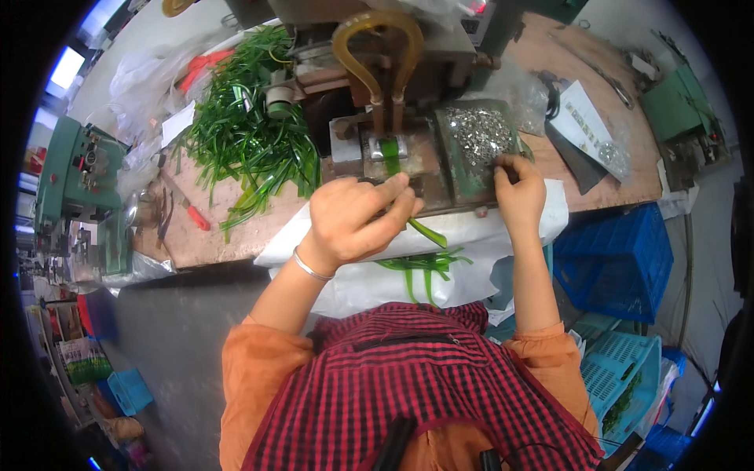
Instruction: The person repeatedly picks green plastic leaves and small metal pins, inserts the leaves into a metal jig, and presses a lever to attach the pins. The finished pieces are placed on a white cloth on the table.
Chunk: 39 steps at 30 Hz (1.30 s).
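Observation:
My left hand (353,220) is closed on a flat green strip (428,233). One end of the strip reaches under the head of a small bench press (342,145), and the other sticks out below my fingers. At the near right corner of a shallow tray (465,179), my right hand (520,196) has its thumb and fingers pinched together; whatever they hold is too small to make out. Many small shiny metal pieces (481,132) fill the far part of that tray. Left of the press lies a big heap of green strips (251,125).
Red-handled scissors or a similar tool (198,218) lie near the table's front left edge. More green strips (424,263) rest on white cloth (463,284) over my lap. Blue crates (613,263) stand at the right. A curved yellowish tube (377,22) rises above the press.

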Tool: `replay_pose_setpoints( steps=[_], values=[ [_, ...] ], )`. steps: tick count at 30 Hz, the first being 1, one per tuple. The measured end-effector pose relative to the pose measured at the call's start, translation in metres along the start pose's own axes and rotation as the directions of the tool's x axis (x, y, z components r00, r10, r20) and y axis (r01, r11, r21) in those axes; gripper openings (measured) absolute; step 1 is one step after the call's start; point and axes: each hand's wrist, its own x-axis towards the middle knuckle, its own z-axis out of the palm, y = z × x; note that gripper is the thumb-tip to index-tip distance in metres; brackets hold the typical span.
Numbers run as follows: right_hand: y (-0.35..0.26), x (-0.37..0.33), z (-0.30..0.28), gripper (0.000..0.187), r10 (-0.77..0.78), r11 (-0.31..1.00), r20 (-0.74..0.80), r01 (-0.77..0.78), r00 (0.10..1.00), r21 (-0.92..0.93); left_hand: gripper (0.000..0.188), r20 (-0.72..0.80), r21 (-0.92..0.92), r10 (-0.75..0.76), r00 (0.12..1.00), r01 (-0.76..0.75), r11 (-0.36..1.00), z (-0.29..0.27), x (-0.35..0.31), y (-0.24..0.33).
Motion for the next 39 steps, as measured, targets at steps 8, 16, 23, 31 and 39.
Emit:
replay_pose_setpoints(
  steps=[8,16,23,31,39],
  values=[
    [-0.016,0.005,0.016,0.020,-0.129,0.912,-0.129,0.066,0.983,-0.404,0.030,0.013,-0.050,-0.272,0.962,0.272,0.961,-0.018,-0.019,0.036],
    [-0.020,0.011,0.005,0.020,0.023,0.984,-0.220,0.016,0.975,0.176,0.015,-0.212,0.506,-0.432,0.877,0.477,0.719,-0.095,-0.026,-0.043],
    [-0.018,0.019,0.021,0.016,-0.005,0.967,-0.197,0.055,0.980,0.251,0.015,0.100,0.768,-0.759,0.643,0.436,0.470,-0.054,-0.150,-0.129],
    [0.007,-0.034,-0.030,0.014,0.113,0.934,-0.217,-0.029,0.970,0.357,0.017,-0.031,0.280,-0.806,0.590,0.780,0.560,-0.044,-0.131,-0.095],
    [-0.126,0.013,0.019,0.030,-0.187,0.723,-0.057,0.176,0.981,0.668,0.019,-0.115,-0.300,-0.928,0.353,0.879,0.371,-0.022,-0.086,-0.078]
  ],
)
